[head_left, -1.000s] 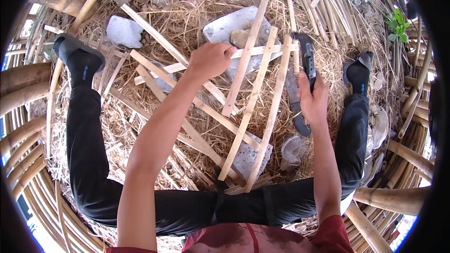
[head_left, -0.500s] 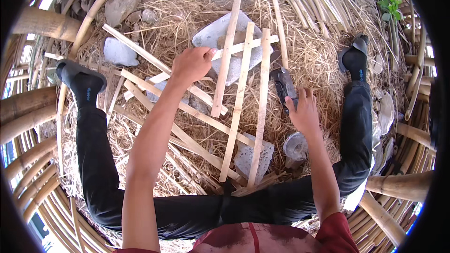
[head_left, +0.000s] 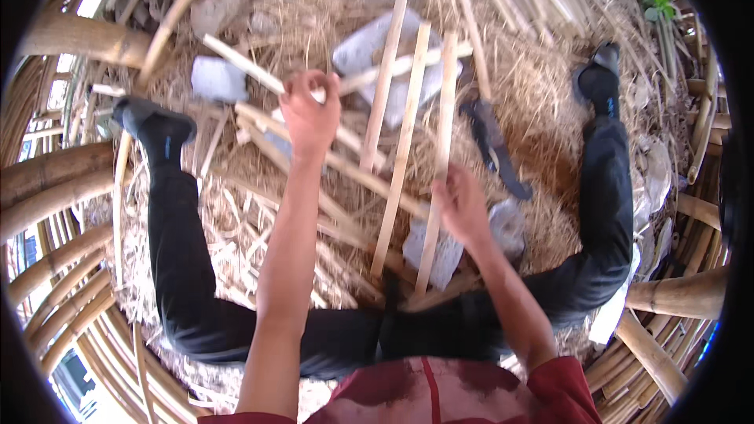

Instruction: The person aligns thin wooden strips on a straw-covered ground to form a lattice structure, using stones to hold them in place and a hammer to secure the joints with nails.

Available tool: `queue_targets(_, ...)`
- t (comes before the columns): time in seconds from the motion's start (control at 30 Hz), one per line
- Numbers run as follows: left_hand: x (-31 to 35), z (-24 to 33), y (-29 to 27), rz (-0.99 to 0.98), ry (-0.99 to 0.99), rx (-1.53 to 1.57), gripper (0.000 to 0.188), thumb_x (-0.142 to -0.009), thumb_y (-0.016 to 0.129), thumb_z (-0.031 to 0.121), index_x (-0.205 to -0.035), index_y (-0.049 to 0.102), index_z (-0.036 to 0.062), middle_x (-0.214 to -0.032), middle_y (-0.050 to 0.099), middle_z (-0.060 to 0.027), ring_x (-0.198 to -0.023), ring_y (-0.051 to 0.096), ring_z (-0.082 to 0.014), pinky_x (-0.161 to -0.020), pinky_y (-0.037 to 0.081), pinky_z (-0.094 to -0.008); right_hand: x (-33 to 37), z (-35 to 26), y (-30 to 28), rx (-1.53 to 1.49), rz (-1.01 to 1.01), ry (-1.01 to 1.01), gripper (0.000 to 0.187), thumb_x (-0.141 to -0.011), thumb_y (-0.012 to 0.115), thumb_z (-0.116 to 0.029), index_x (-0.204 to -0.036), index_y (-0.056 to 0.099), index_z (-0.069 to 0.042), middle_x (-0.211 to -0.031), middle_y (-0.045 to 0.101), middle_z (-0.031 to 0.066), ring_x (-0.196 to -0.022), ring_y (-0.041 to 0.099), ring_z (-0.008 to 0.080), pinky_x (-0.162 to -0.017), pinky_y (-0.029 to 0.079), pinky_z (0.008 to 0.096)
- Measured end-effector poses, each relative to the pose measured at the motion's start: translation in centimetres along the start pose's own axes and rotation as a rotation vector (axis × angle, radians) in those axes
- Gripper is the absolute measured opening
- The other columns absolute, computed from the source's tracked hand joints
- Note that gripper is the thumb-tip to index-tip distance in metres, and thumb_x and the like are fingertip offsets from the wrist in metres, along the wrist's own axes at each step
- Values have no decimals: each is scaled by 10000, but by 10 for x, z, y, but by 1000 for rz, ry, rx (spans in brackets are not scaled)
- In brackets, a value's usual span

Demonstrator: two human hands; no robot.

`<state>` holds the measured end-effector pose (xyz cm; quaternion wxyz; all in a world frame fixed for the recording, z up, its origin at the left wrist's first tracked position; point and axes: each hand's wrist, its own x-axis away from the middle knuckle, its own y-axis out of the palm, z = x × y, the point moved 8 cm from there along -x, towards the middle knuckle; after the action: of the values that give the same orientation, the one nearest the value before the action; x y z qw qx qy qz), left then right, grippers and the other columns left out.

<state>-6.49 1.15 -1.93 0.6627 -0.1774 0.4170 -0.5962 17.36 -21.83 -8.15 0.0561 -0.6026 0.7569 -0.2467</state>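
My left hand [head_left: 310, 114] is curled with thumb and finger closed around a crosswise bamboo strip [head_left: 365, 78], which shows pale through the finger loop. Three lengthwise bamboo strips lie over that crosspiece: a left one [head_left: 386, 71], a middle one [head_left: 403, 141] and a right one [head_left: 444, 110]. At the right strip's lower half, my right hand [head_left: 463, 208] has its fingertips closed on the edge, somewhat blurred. A dark, long tool [head_left: 491, 145], its exact kind unclear, lies on the straw to the right of that hand. Beneath the crossing lies a flat grey stone slab [head_left: 365, 51].
More split strips [head_left: 345, 165] cross on the left. A pale block [head_left: 218, 78], a pitted stone [head_left: 444, 255] and another stone [head_left: 508, 228] lie around. My outstretched legs [head_left: 184, 259] flank the straw-covered ground. Bamboo poles [head_left: 86, 39] and a bundle of sticks [head_left: 542, 0] line the edges.
My right hand has left the dark tool and moved left and nearer to the right strip. The tool now lies alone. My left hand's fingers have curled upward; the whole view has shifted slightly.
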Motion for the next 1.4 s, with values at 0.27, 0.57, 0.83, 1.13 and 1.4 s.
queue_targets(0.27,227,-35,-51,-184,-1025,231,489,-928,687,332,-1191,488,-30,-1142,515,-121,-888,550,-255,-944,457,-445,48,1,-24,89,49,21,388,-960,736,-252,-1218,582,-8,-991,607,135,-725,603,226,-670,519,353)
queue_targets(0.57,355,34,-29,-607,-1495,985,327,-1060,563,334,-1246,587,67,-1190,673,-79,-1112,666,-241,-870,483,-364,51,7,-9,132,-103,-92,422,-907,781,-259,-1196,659,24,-1022,628,157,-763,613,244,-690,502,358)
queue_targets(0.83,343,86,-60,-625,-1503,1557,496,-1089,422,415,-1405,537,50,-1342,648,-153,-1257,611,-331,-1054,464,-463,100,-18,-4,-512,-327,426,393,-1007,705,-276,-1278,651,2,-959,632,47,-811,591,120,-700,499,305)
queue_targets(1.13,353,106,-55,-365,-1825,2372,518,-1093,405,483,-1454,521,131,-1393,598,-134,-1342,532,-343,-1162,355,-495,160,-41,8,-808,-551,496,343,-1051,633,-194,-1318,609,19,-1173,687,76,-1061,643,141,-952,524,326)
queue_targets(1.4,352,104,-59,-661,-1399,1927,497,-1009,653,451,-1394,560,151,-1290,657,-35,-1275,580,-265,-1143,379,-473,180,-47,21,-756,-732,515,454,-1111,522,-364,-1372,524,7,-935,633,57,-751,662,107,-661,578,261)
